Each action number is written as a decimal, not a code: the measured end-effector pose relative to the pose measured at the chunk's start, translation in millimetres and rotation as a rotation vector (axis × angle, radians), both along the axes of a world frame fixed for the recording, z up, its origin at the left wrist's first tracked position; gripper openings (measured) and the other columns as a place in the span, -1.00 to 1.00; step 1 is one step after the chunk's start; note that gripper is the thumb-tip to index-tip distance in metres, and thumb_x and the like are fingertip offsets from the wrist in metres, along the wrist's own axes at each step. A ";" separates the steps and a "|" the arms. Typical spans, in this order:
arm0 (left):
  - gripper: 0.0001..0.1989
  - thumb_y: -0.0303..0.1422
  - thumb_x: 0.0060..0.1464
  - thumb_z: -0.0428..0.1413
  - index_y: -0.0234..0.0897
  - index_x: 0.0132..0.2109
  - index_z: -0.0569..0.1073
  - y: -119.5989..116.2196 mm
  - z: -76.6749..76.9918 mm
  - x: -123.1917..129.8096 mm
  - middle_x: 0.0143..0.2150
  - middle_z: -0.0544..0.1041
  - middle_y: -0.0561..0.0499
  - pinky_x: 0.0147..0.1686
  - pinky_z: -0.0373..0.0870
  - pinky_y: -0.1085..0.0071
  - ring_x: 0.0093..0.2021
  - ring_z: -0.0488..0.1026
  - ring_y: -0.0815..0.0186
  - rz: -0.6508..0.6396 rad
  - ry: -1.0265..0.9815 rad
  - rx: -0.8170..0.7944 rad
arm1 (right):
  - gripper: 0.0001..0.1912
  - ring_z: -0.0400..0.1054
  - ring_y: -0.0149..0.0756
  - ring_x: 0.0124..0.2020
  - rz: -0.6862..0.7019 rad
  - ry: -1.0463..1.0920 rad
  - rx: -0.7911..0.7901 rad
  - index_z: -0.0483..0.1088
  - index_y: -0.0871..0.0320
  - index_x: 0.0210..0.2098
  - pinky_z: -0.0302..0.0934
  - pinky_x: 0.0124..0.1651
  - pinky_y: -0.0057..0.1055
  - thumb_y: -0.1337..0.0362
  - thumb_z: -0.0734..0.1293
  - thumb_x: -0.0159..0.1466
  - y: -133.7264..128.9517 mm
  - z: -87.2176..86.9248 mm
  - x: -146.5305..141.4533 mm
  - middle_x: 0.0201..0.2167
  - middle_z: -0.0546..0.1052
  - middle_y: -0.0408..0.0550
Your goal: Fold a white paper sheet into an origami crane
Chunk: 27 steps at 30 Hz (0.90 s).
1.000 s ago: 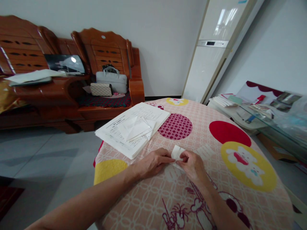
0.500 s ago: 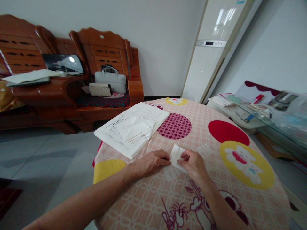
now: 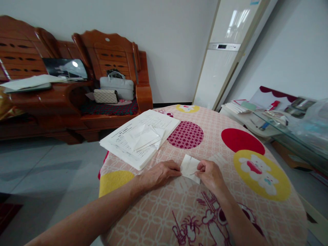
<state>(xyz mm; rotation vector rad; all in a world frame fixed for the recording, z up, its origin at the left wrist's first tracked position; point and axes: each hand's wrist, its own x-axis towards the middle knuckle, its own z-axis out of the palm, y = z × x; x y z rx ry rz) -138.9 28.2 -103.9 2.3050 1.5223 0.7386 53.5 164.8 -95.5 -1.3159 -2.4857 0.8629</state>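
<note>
A small folded sheet of white paper (image 3: 189, 166) lies on the patterned tablecloth (image 3: 153, 212) between my hands. Its left edge is under the fingertips of my left hand (image 3: 164, 173), which are closed together and press it against the cloth. My right hand (image 3: 209, 173) pinches the right edge between thumb and fingers. Up and to the left rests a stack of printed sheets (image 3: 123, 153), with several folded white papers (image 3: 145, 136) on top of it.
Wooden armchairs (image 3: 110, 44) stand beyond the table at the left, holding a grey bag (image 3: 120, 88) and a patterned purse (image 3: 105, 96). A tall air conditioner (image 3: 217, 61) is by the wall. At the right, a glass shelf (image 3: 282, 131) carries clutter and plastic bags.
My right hand has shifted slightly right along the paper, so more of its surface shows. My left hand keeps its place on the left edge.
</note>
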 end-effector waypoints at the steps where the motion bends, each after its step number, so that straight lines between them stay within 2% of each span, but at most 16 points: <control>1: -0.69 -0.54 0.21 -0.04 -0.25 -0.02 0.53 -0.5 -0.8 -0.6 -0.07 0.53 -0.12 -0.05 0.37 0.40 -0.07 0.46 0.26 0.006 -0.013 -0.001 | -0.90 0.37 -0.30 -0.45 0.003 0.008 0.007 0.38 0.14 -0.48 0.09 -0.41 -0.44 0.39 0.38 0.00 1.9 -0.7 3.2 -0.54 0.49 -0.12; 4: -0.66 -0.61 0.14 -0.03 -0.24 -0.07 0.55 -1.7 -3.5 -4.9 -0.05 0.53 -0.10 -0.02 0.36 0.41 -0.03 0.46 0.27 0.012 -0.071 0.005 | -0.92 0.36 -0.30 -0.47 0.003 0.021 0.029 0.36 0.13 -0.51 0.10 -0.42 -0.45 0.40 0.36 -0.01 6.1 -2.8 11.5 -0.56 0.48 -0.12; 6: -0.66 -0.66 0.08 -0.03 -0.28 -0.19 0.57 -1.6 -3.3 -10.1 -0.09 0.54 -0.08 -0.05 0.37 0.44 -0.07 0.47 0.30 0.037 -0.137 0.009 | -0.92 0.37 -0.30 -0.48 0.000 0.031 0.031 0.36 0.13 -0.52 0.11 -0.42 -0.45 0.40 0.35 -0.01 7.7 -3.8 15.0 -0.57 0.48 -0.13; 9: -0.73 -0.64 0.06 -0.02 -0.32 -0.28 0.55 4.0 3.9 -17.2 -0.18 0.56 -0.06 -0.14 0.39 0.46 -0.16 0.49 0.33 0.165 -0.210 0.034 | -0.93 0.37 -0.30 -0.48 -0.003 0.038 0.023 0.36 0.13 -0.51 0.11 -0.42 -0.45 0.40 0.34 -0.02 8.7 -4.6 16.8 -0.57 0.48 -0.12; 11: -0.74 -0.57 0.12 0.00 -0.32 -0.14 0.53 13.8 11.9 -17.0 -0.16 0.56 -0.06 -0.11 0.38 0.42 -0.14 0.48 0.31 0.256 -0.192 0.060 | -0.93 0.38 -0.29 -0.48 -0.004 0.038 0.021 0.36 0.13 -0.51 0.12 -0.42 -0.45 0.39 0.34 -0.02 9.0 -5.1 16.6 -0.56 0.49 -0.12; 12: -0.73 -0.55 0.15 0.00 -0.30 -0.07 0.51 20.9 15.7 -14.6 -0.12 0.56 -0.07 -0.08 0.38 0.39 -0.11 0.48 0.28 0.256 -0.159 0.071 | -0.93 0.38 -0.29 -0.48 -0.005 0.037 0.022 0.36 0.13 -0.51 0.12 -0.41 -0.45 0.39 0.34 -0.02 9.2 -5.5 16.4 -0.56 0.49 -0.12; 15: -0.64 -0.48 0.16 0.07 -0.33 0.11 0.41 49.2 21.0 0.4 0.09 0.46 -0.19 0.08 0.31 0.29 0.08 0.41 0.17 0.108 -0.033 0.066 | -0.93 0.37 -0.29 -0.48 0.002 0.030 0.034 0.36 0.13 -0.50 0.13 -0.41 -0.44 0.38 0.34 -0.02 10.5 -7.5 16.6 -0.56 0.49 -0.11; 18: -0.60 -0.43 0.14 0.13 -0.36 0.13 0.37 80.2 17.0 18.7 0.12 0.44 -0.25 0.09 0.30 0.25 0.13 0.36 0.11 -0.021 0.062 0.039 | -0.95 0.37 -0.29 -0.47 0.012 0.031 0.048 0.38 0.13 -0.50 0.14 -0.39 -0.44 0.36 0.34 -0.01 12.4 -10.4 17.9 -0.56 0.50 -0.11; 23: -0.65 -0.45 -0.04 0.26 -0.37 -0.05 0.47 113.8 12.0 31.3 -0.10 0.53 -0.17 -0.11 0.33 0.34 -0.09 0.45 0.13 -0.053 0.147 -0.066 | -0.98 0.37 -0.29 -0.49 0.028 0.062 0.043 0.39 0.13 -0.51 0.14 -0.40 -0.43 0.36 0.32 0.00 12.9 -12.9 19.6 -0.56 0.50 -0.11; 27: -0.83 -0.47 -0.19 0.31 -0.31 -0.34 0.54 119.5 18.5 24.2 -0.47 0.50 0.07 -0.41 0.20 0.48 -0.42 0.39 0.32 -0.023 -0.082 -0.282 | -0.97 0.37 -0.30 -0.50 0.026 0.085 0.027 0.39 0.13 -0.54 0.13 -0.43 -0.45 0.38 0.33 -0.01 11.4 -12.0 19.9 -0.58 0.49 -0.13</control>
